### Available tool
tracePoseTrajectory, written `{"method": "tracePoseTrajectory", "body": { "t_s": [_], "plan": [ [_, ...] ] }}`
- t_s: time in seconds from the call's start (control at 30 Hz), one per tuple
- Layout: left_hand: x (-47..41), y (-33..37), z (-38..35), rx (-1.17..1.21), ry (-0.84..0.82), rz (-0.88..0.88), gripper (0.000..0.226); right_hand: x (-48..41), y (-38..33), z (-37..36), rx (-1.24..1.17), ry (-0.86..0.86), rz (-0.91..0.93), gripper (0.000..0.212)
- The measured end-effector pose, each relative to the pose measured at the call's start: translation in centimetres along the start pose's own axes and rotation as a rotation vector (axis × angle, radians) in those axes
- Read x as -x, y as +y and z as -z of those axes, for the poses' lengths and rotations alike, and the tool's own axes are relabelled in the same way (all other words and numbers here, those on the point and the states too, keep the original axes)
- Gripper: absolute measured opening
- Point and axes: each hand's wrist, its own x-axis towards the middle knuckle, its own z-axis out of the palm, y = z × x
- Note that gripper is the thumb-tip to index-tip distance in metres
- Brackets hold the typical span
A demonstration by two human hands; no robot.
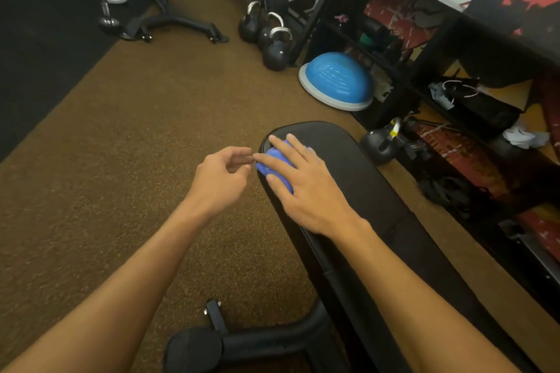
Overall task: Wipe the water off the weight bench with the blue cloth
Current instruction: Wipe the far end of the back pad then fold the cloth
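Head view: my right grip (306,188) lies flat, fingers spread, on the cloth (274,160) at the tabletop's (363,179) upper end. Left grip (219,179) hangs loose and empty, just left of it.

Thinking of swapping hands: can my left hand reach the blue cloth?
Probably yes: the left hand is beside the exposed edge of the blue cloth, nothing between; the right hand covers the rest.

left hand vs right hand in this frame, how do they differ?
The right hand lies flat with fingers spread straight, pressing the blue cloth onto the weight bench. The left hand has loosely curled fingers and holds nothing. The right hand is over the bench pad, while the left hand hangs beside it, above the brown floor. Shared: both are bare and close to the cloth.
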Motion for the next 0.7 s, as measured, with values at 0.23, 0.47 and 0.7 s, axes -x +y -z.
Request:
{"method": "tracePoseTrajectory", "body": {
  "t_s": [0.23, 0.47, 0.7],
  "plan": [
    [-0.4, 0.0, 0.0, 0.073, 0.068, 0.021, 0.032, -6.2, 0.2, -0.3, 0.022, 0.015, -0.198, 0.048],
    [0.2, 0.8, -1.3, 0.136, 0.062, -0.019, 0.035, 2.4, -1.1, -0.4, -0.009, 0.05, -0.163, 0.051],
    [0.6, 1.3, -1.1, 0.099, 0.048, 0.02, 0.031, 4.2, 7.0, 2.2, 0.008, 0.097, -0.574, 0.055]
  ]
}}
